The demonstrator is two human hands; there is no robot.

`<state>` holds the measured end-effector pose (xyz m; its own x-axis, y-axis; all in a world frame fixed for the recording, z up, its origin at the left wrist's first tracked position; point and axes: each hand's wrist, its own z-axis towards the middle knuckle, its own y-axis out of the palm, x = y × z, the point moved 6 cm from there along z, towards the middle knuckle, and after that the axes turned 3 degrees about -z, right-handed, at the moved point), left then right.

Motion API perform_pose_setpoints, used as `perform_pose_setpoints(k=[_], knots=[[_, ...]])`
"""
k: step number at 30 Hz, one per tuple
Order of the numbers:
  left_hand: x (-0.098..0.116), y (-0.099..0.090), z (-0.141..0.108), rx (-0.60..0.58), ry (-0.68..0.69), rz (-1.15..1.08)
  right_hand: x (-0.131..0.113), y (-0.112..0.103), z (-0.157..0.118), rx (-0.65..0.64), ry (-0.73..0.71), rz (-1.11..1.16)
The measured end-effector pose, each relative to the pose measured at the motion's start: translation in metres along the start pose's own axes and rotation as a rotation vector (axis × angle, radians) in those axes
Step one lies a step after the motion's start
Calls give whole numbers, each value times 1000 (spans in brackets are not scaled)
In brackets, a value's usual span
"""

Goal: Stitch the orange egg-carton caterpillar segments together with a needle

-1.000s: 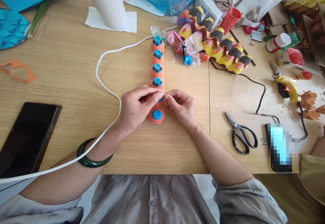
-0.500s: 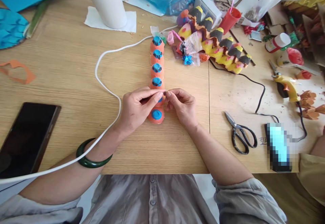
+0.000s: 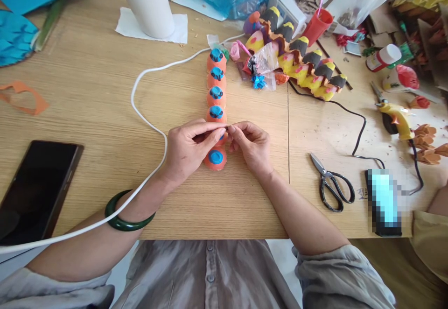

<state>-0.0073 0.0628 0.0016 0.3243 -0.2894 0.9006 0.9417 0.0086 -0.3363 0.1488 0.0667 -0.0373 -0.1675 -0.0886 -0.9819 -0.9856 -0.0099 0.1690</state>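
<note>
An orange bumpy strip lies lengthwise on the wooden table, its bumps topped with blue patches. The upper patches carry small dark curled bits; the nearest blue patch is plain. Over the lower part of the strip, my left hand pinches with thumb and forefinger. My right hand is pinched too, its fingertips meeting those of the left. Between the fingertips a tiny dark piece barely shows, mostly hidden. One blue patch beneath the hands is partly covered.
Black-handled scissors lie right of my forearm. A white cable crosses my left wrist. A dark phone is at left, a yellow glue gun at right. Painted egg-carton strips lie at the back. A person's sleeve shows at right.
</note>
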Motion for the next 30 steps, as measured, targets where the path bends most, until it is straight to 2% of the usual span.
perform_pose_setpoints(k=[8, 17, 30], knots=[[-1, 0, -2, -20, 8, -24, 0, 0, 0, 1, -17, 35], [5, 1, -2, -20, 91, 37, -1, 0, 0, 0, -16, 33], [2, 0, -2, 19, 67, 49, -1, 1, -1, -17, -21, 23]])
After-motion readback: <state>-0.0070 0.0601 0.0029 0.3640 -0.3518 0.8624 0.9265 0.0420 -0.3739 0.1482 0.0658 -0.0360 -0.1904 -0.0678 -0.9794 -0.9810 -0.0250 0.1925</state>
